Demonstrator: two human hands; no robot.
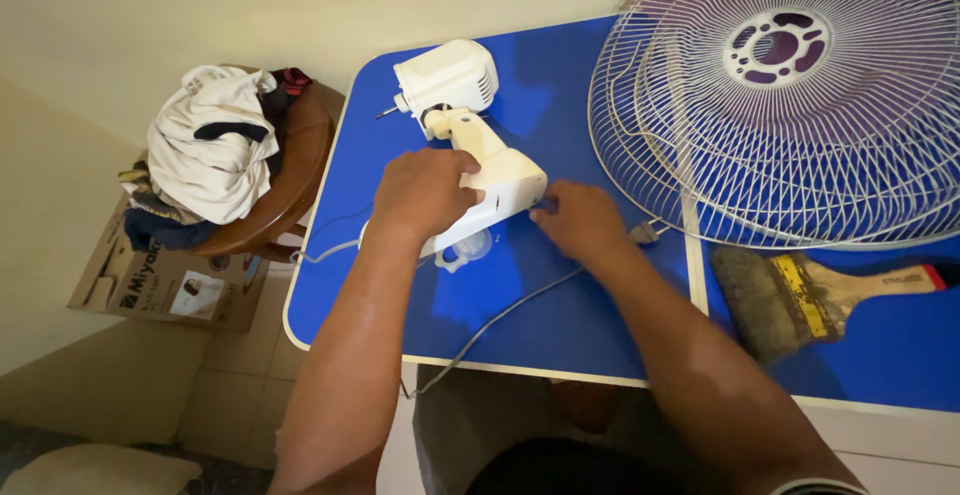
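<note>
A white fan motor body with its neck and base (470, 120) lies on a blue table (540, 305). My left hand (422, 193) presses down on the base part and grips it. Close beside it, my right hand (580, 220) pinches something small and dark at the base's right edge; what it is I cannot tell. A grey power cord (500, 320) runs from the base across the table and off the front edge.
Two white wire fan guards (780, 105) rest stacked at the table's right. A wide paintbrush (810, 300) lies near the front right. Left of the table stands a wooden chair piled with clothes (225, 140), and a cardboard box (160, 280) on the floor.
</note>
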